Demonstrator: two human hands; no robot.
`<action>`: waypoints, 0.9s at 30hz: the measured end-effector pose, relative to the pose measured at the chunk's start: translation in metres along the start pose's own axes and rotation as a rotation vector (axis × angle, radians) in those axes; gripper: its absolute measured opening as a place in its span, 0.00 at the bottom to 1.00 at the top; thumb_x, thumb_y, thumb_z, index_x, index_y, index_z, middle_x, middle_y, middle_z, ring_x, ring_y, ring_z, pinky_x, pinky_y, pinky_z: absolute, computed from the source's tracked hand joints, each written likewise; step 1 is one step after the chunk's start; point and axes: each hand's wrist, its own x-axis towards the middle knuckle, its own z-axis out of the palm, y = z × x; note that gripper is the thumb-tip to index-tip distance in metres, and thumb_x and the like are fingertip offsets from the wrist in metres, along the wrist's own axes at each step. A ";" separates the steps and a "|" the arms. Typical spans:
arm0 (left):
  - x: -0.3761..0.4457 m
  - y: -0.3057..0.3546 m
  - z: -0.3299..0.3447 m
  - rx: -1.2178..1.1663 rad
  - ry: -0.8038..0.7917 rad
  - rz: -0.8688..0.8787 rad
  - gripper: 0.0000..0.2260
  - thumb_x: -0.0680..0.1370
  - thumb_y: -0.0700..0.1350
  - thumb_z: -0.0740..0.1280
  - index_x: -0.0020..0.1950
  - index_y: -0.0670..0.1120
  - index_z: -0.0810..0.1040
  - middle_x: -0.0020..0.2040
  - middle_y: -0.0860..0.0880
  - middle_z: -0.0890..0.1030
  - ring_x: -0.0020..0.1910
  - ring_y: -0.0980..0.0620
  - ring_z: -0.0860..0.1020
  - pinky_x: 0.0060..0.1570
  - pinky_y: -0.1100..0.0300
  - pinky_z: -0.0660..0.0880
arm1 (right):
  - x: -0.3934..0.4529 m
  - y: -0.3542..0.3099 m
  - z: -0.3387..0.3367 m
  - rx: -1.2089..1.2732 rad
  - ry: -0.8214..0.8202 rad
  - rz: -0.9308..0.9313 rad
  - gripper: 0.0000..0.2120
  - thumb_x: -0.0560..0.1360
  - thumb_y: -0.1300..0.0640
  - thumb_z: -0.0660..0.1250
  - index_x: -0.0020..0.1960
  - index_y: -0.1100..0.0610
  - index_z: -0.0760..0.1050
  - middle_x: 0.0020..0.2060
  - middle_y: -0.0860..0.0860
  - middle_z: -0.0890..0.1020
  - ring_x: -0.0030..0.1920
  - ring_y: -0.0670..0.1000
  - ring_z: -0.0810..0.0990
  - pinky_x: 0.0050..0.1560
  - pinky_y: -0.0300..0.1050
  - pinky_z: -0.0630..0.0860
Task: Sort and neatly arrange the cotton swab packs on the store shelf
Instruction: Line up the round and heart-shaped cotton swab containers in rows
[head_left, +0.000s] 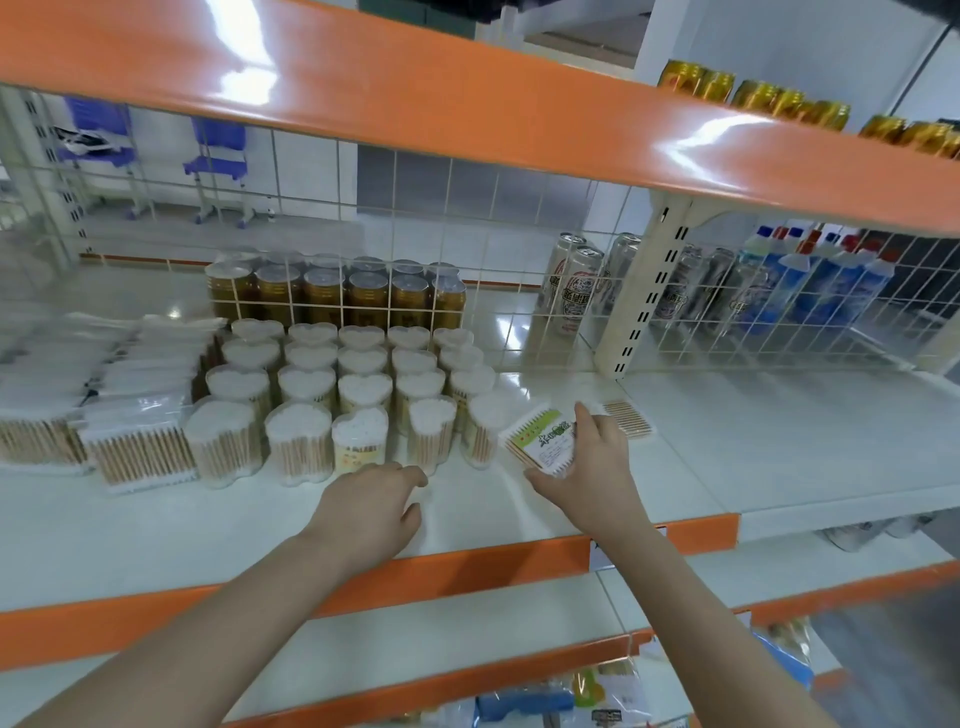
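Observation:
My right hand (592, 467) grips a flat swab pack with a green label (540, 434), tilted just above the white shelf (779, 447). Another flat swab pack (631, 418) lies on the shelf right behind that hand. Left of it, several clear heart-shaped swab jars (343, 384) stand in rows. My left hand (371, 506) hovers open over the shelf in front of the jars, fingers near the front row. At the far left, flat bagged swab packs (124, 410) are stacked in piles.
A wire grid (415, 208) backs the shelf, with gold cans (332, 291) behind it. Beer cans (576, 280) and blue bottles (800, 280) stand to the right past a white upright (641, 291). An orange shelf (467, 98) overhangs above; lower shelves (467, 639) hold packets.

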 end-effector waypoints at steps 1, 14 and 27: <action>-0.001 -0.002 -0.002 -0.004 0.003 -0.006 0.17 0.79 0.49 0.57 0.69 0.53 0.67 0.63 0.54 0.74 0.62 0.53 0.71 0.55 0.60 0.70 | -0.002 -0.005 0.001 0.007 0.009 -0.023 0.44 0.69 0.50 0.73 0.75 0.60 0.51 0.65 0.56 0.64 0.67 0.54 0.58 0.61 0.38 0.56; -0.022 -0.033 -0.019 -0.144 0.147 -0.121 0.13 0.79 0.55 0.56 0.59 0.53 0.75 0.55 0.56 0.78 0.54 0.55 0.75 0.44 0.61 0.70 | -0.017 -0.055 0.023 0.206 -0.062 -0.183 0.46 0.67 0.55 0.75 0.75 0.57 0.51 0.55 0.45 0.59 0.65 0.47 0.62 0.58 0.26 0.56; -0.038 -0.057 -0.034 -0.556 0.295 -0.286 0.10 0.78 0.50 0.63 0.51 0.44 0.77 0.44 0.48 0.82 0.44 0.50 0.79 0.48 0.50 0.75 | -0.024 -0.105 0.054 0.250 -0.081 -0.348 0.46 0.68 0.52 0.75 0.76 0.55 0.50 0.65 0.49 0.60 0.61 0.40 0.58 0.61 0.26 0.56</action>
